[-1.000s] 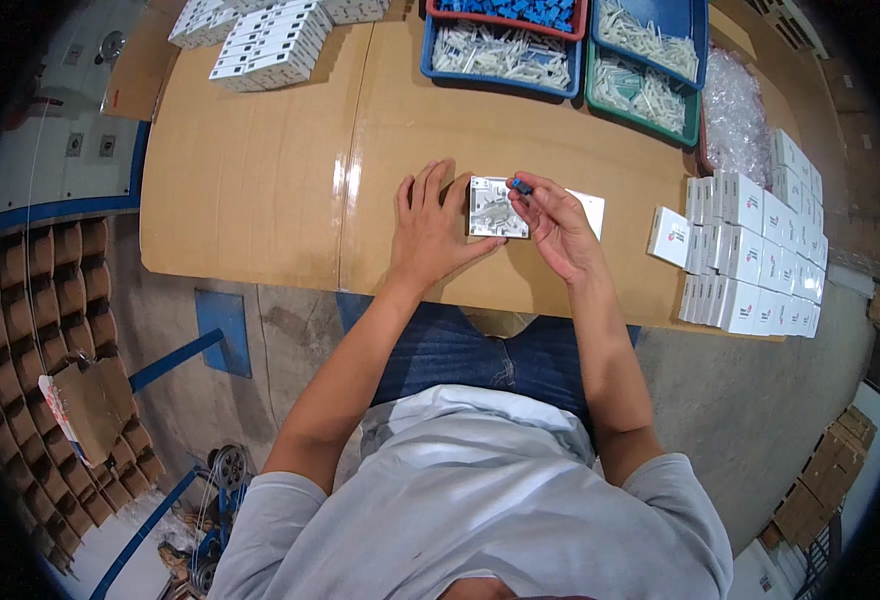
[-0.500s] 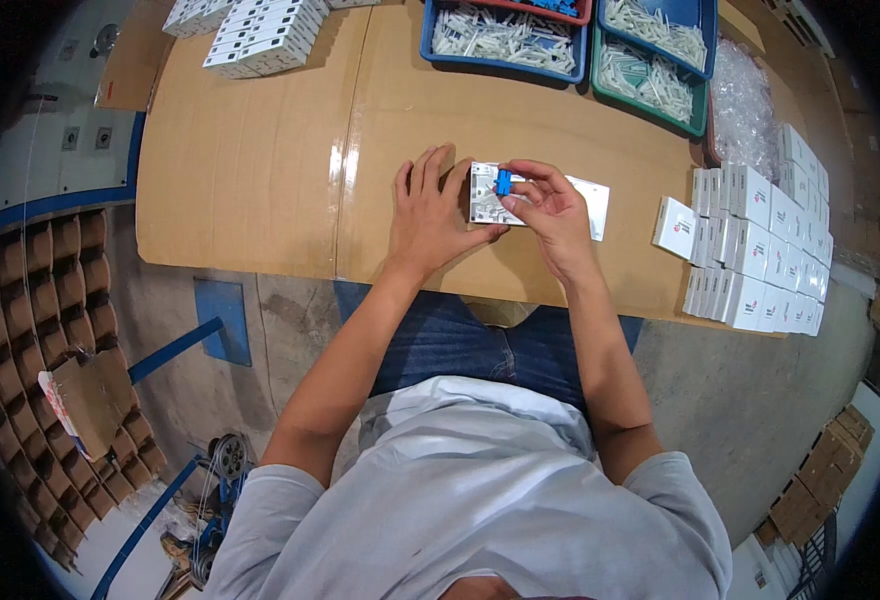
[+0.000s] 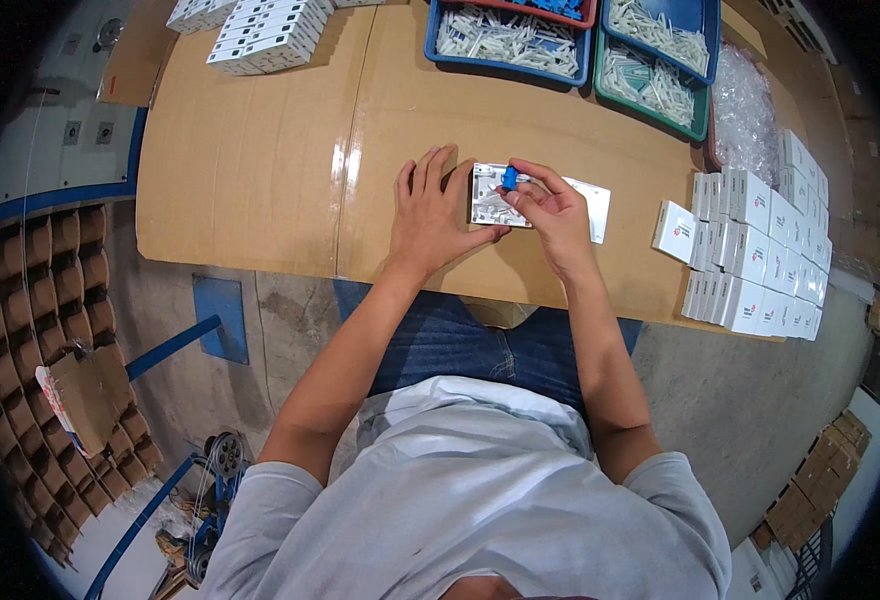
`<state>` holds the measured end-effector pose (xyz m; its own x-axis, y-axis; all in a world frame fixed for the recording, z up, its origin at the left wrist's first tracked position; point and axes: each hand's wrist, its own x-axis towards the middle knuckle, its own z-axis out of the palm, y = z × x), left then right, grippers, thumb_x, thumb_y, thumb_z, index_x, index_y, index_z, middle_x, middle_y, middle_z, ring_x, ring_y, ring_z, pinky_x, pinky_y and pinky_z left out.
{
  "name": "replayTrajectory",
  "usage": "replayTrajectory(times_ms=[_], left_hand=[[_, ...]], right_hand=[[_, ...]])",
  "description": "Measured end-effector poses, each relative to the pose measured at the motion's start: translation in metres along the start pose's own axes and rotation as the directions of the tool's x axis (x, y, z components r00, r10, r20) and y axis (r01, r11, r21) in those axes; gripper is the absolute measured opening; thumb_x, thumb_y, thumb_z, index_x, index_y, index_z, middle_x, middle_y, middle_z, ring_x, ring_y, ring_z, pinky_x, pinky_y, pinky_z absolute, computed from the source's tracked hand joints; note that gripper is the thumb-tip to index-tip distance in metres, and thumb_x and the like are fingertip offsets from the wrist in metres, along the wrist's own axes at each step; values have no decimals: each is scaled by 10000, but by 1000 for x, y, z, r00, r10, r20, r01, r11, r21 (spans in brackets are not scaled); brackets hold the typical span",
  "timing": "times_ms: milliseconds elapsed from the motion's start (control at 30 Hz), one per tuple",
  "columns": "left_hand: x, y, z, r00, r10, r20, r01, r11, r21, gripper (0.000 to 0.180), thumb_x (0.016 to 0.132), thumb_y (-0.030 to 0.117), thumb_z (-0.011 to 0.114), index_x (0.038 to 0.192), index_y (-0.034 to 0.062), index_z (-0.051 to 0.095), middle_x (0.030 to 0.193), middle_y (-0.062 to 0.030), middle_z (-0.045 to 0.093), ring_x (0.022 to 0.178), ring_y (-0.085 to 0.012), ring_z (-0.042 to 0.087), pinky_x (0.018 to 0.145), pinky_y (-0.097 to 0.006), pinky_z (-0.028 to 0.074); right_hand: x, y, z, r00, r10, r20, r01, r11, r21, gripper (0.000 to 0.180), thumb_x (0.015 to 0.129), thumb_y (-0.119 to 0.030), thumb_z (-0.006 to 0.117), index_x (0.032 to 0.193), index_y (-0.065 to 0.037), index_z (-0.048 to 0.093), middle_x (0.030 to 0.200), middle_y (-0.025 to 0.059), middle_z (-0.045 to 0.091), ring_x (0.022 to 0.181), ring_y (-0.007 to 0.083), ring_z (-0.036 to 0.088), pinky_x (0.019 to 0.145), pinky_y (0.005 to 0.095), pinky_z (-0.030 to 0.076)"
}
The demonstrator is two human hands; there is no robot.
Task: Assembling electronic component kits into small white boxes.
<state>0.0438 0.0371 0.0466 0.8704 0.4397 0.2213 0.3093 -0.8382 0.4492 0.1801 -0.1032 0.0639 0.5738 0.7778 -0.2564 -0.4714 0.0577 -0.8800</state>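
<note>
Table: a big brown cardboard-covered table point(image 3: 260, 150) carries all the things.
Far bins: a blue bin point(image 3: 508, 38) full of small white parts sits at the far edge. Next to it stand another blue bin point(image 3: 660, 30) and a green bin point(image 3: 650, 85), also with white parts.
Plastic bags: a heap of clear bags point(image 3: 745, 110) lies to the right of the bins.
Small boxes: a stack of white boxes point(image 3: 760, 250) stands in rows on the right side of the table. One white box point(image 3: 675, 230) stands alone just beside the stack.
Far left boxes: more flat white boxes point(image 3: 260, 30) lie in piles at the far left corner.
In the way: nothing sits between the hands and the bins. The white boxes are near the right hand but apart from it.
White plate: a square white plate point(image 3: 488, 195) lies flat on the table, in the middle, between both hands. Another flat white piece point(image 3: 592, 205) lies behind the right hand.
Left hand: the left hand point(image 3: 430, 215) lies flat, fingers spread wide, and presses on the left edge of the white plate.
Right hand: the right hand point(image 3: 552, 212) has its fingers pinched shut on a small blue piece point(image 3: 509, 178), held over the top of the white plate.
</note>
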Motion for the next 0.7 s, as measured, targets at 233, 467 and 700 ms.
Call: replayTrajectory(times_ms=[233,467,700], left_hand=[[-1,-2,1,1000,-12,3,12,1000,-8,939,677,655,805,1371,71,561,1464,-172,444,1428,-330,360,1184,-561,229],[0,-2,2,1000,-12,1,12,1000,-17,934,682,665,794,1376,86,559,1468,-171,443,1435,-328,356,1192,-560,220],[-1,-4,2,1000,-14,3,14,1000,-22,945,669,616,812,1405,89,540,1490,-171,433,1439,-336,360,1197,-553,221]], right_hand=[[7,-6,4,929,-366,49,289,639,-713,376,870,-1,712,1243,-33,673,1161,75,679,1065,220,674,899,327,552],[21,-4,8,879,-400,259,412,363,-836,338,848,-15,717,1185,-23,688,1169,148,691,1081,323,670,928,370,527],[27,2,10,856,-412,311,449,297,-843,308,825,-57,721,1133,-64,709,1128,84,705,1050,329,656,975,434,501]])
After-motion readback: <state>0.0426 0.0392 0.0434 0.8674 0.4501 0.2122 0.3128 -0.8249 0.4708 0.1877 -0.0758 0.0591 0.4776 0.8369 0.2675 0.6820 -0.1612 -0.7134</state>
